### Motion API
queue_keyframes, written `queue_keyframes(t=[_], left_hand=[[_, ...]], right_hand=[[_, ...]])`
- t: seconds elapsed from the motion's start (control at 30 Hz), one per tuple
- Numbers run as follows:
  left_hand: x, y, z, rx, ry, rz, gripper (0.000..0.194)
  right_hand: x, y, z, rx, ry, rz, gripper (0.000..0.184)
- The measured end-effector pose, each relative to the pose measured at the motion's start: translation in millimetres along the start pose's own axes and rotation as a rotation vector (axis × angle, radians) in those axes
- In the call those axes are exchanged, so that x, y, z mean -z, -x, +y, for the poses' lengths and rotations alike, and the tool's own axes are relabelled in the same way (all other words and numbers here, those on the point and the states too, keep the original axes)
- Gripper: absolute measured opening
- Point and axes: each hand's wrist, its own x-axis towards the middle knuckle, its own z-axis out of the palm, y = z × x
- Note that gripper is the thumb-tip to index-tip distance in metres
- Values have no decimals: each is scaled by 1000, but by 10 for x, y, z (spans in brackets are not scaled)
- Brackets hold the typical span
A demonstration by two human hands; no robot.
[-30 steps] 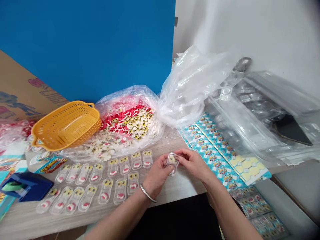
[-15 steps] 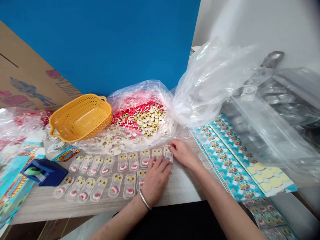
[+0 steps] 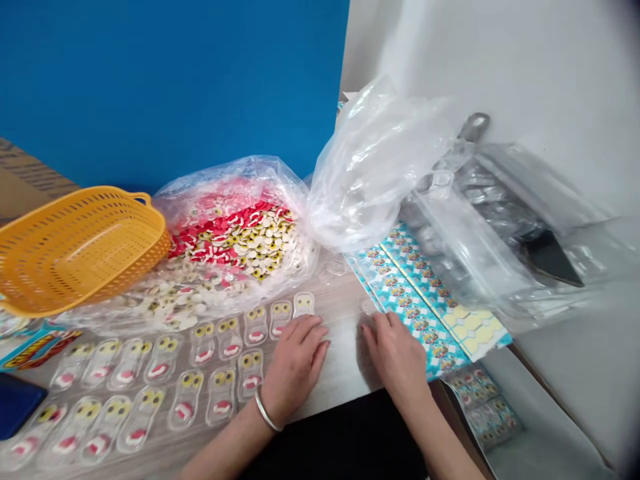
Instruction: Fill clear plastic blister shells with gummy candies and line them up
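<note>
My left hand [image 3: 295,360], a metal bangle on its wrist, rests palm down with its fingers loosely stretched out. It partly covers the last clear blister [image 3: 303,304] of the back row, where a pair of yellow eye pieces shows. Under my right hand [image 3: 397,357] is the pale tabletop; the fingers are bent downward, thumb apart, with nothing visible in them. Just beyond those fingers lies an empty-looking clear blister [image 3: 369,307]. Two rows of filled blisters [image 3: 221,395], each with yellow eyes and a red-and-white mouth piece, run leftward from my left hand.
A yellow basket [image 3: 85,247] stands at the left, beside a clear bag of eye and mouth pieces [image 3: 245,233]. Printed turquoise sheets [image 3: 415,307] lie at the right, under bags of clear plastic packaging [image 3: 480,233]. A dark blue tape dispenser [image 3: 20,403] is at the left edge.
The blister that both hands held now lies at the back row's right end. My right hand has left it and moved right and nearer. The view has swung to the right.
</note>
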Motion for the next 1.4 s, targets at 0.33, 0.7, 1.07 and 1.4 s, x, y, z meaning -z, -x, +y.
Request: queue_keyframes(t=[0.33, 0.7, 1.07, 1.4], left_hand=[[-187, -326, 335, 659, 1037, 18, 41], [917, -389, -593, 890, 1112, 686, 37], [971, -338, -795, 928, 1186, 685, 39], [978, -507, -729, 827, 1545, 440, 44]], right_hand=[[152, 121, -517, 250, -662, 1, 12], [302, -1378, -1563, 582, -612, -207, 21], [-79, -1709, -2013, 572, -427, -277, 6], [177, -1404, -1848, 478, -1072, -323, 2]])
